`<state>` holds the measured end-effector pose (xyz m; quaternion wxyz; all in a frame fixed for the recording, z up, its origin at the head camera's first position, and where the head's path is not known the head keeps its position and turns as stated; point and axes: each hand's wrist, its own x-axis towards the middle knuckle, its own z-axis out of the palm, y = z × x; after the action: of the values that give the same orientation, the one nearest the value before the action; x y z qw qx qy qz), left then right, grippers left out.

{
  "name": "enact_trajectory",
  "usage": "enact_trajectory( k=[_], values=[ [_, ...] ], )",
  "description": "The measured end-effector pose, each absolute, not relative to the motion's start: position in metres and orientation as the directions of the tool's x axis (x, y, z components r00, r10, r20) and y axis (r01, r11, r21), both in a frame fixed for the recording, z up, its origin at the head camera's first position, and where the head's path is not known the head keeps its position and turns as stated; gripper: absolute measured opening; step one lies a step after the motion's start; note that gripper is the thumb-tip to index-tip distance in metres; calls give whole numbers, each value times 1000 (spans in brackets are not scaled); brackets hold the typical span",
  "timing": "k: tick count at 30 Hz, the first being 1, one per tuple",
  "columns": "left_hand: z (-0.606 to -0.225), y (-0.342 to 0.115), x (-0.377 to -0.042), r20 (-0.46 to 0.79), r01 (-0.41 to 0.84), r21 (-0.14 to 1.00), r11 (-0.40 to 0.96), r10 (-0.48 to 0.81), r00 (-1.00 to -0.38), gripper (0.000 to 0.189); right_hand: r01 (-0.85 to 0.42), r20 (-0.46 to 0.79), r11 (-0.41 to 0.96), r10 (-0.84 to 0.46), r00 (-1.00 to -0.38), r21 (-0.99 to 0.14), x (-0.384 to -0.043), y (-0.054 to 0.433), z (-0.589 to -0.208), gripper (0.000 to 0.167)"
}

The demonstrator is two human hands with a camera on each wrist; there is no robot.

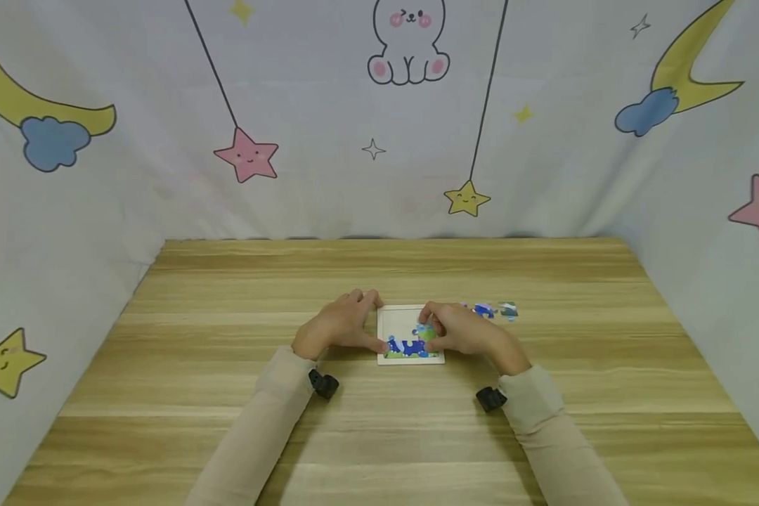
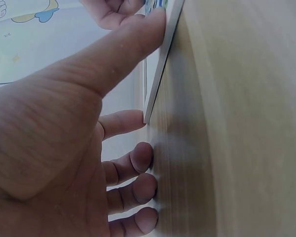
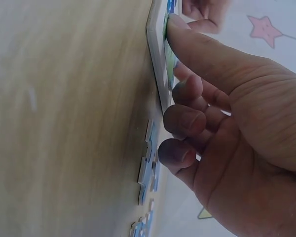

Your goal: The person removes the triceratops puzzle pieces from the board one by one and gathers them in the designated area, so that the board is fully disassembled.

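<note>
A white square puzzle tray (image 1: 395, 320) lies flat in the middle of the wooden table (image 1: 228, 393), with blue and green pieces along its near row. My left hand (image 1: 372, 323) braces the tray's left edge; in the left wrist view the thumb (image 2: 138, 44) lies against the tray's rim (image 2: 158, 84), the index fingertip is at its corner, and the other fingertips rest on the wood. My right hand (image 1: 429, 330) is over the tray's right half. There its thumb (image 3: 197, 44) and curled fingers pinch a blue-green puzzle piece (image 1: 424, 330) lying in the tray (image 3: 155, 49).
A few loose puzzle pieces (image 1: 490, 310) (image 3: 148, 168) lie on the table just right of the tray, behind my right hand. Cloth walls printed with stars and moons close in the table at the back and on both sides.
</note>
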<state>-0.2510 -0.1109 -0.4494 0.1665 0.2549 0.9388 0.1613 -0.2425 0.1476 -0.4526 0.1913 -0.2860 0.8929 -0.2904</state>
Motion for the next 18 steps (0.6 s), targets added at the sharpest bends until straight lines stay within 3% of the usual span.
enact_trajectory(
  k=[10, 18],
  values=[
    [-450, -110, -252, -234, 421, 380, 824, 525, -818, 81, -468, -107, 706, -604, -790, -531, -240, 143, -449, 25],
    [-447, -109, -251, -248, 408, 380, 830, 517, -820, 82, -549, -41, 649, -665, -746, -527, -239, 146, -451, 7]
  ],
)
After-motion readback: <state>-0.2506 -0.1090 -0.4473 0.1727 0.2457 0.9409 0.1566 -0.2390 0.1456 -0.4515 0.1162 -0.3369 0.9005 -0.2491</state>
